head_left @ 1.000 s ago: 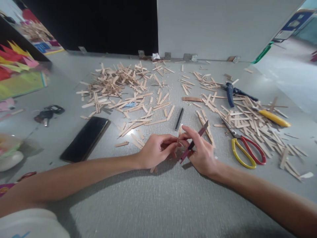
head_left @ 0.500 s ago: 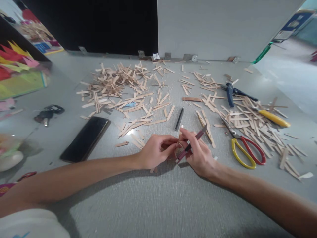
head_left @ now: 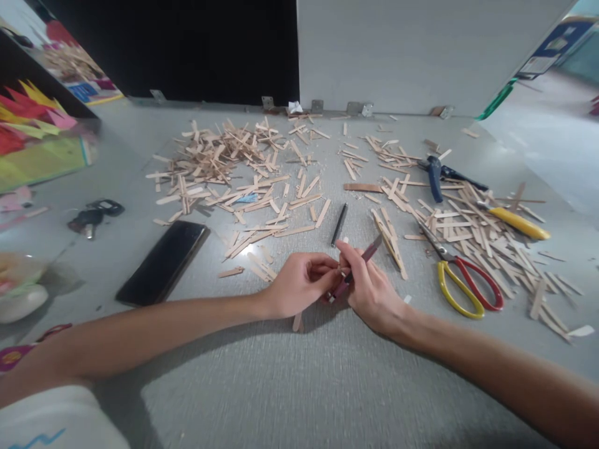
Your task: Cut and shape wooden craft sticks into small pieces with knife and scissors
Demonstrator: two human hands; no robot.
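Near the middle of the table my two hands meet over a small piece. My left hand (head_left: 299,284) is closed, thumb and fingers pinching what looks like a small wooden piece, mostly hidden by the fingers. My right hand (head_left: 374,290) is closed around a slim maroon craft knife (head_left: 344,288); its dark pointed end sticks out beyond the fingers, and its other end is by my left fingertips. Just beyond the hands lies a black pen-like stick (head_left: 339,224). Under my left wrist, a short craft stick end (head_left: 298,322) shows on the table.
Cut craft sticks (head_left: 219,149) are heaped at the back left, with more scattered right (head_left: 472,224). Scissors (head_left: 461,280), blue-handled pliers (head_left: 435,178) and a yellow-handled tool (head_left: 519,223) lie right. A phone (head_left: 163,262) and keys (head_left: 96,215) lie left. An upright panel (head_left: 397,56) stands behind.
My right hand has shifted slightly left and closer to my left hand, the knife moving with it. The small piece is now more covered by fingers.
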